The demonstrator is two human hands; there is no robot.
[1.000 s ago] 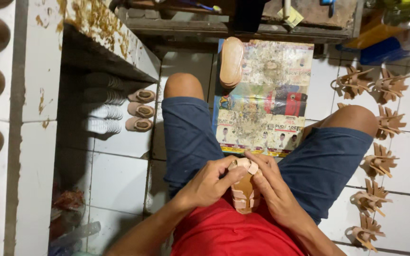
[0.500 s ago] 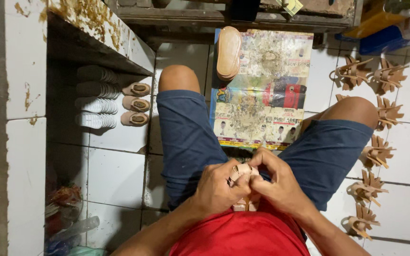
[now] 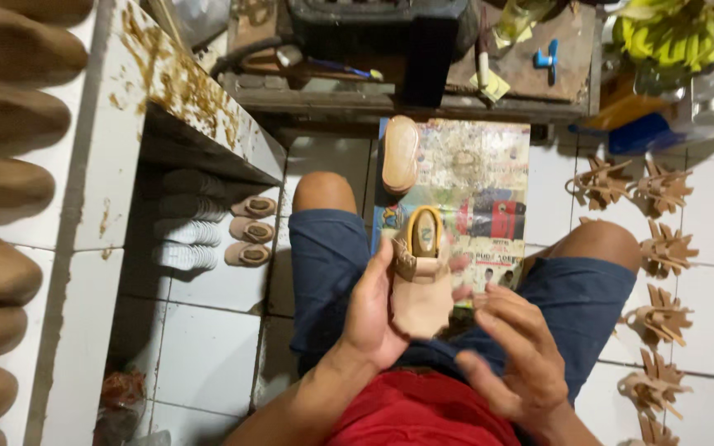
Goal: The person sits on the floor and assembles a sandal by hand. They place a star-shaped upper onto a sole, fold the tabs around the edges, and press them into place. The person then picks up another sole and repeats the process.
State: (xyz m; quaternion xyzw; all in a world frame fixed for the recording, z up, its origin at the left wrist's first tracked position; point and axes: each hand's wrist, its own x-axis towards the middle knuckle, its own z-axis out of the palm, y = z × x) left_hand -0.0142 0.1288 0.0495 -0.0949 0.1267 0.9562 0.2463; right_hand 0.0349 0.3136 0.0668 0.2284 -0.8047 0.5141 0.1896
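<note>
Tan sandal [image 3: 420, 285] in left hand [image 3: 371, 318]

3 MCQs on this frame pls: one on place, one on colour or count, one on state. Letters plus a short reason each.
1. Where does the loose tan sole lie?
A. on the printed paper on the floor
B. on the white shelf
C. in the right hand

2. What colour are the shorts?
A. green
B. blue
C. white

3. How is the small tan shoe held?
A. by both hands
B. by the right hand only
C. by the left hand only

Answers:
1 A: the sole rests at the far left corner of the printed paper, beyond the knees.
2 B: the shorts are blue, below a red shirt.
3 C: the left hand grips the shoe, while the right hand hovers open beside it, not touching.
</note>
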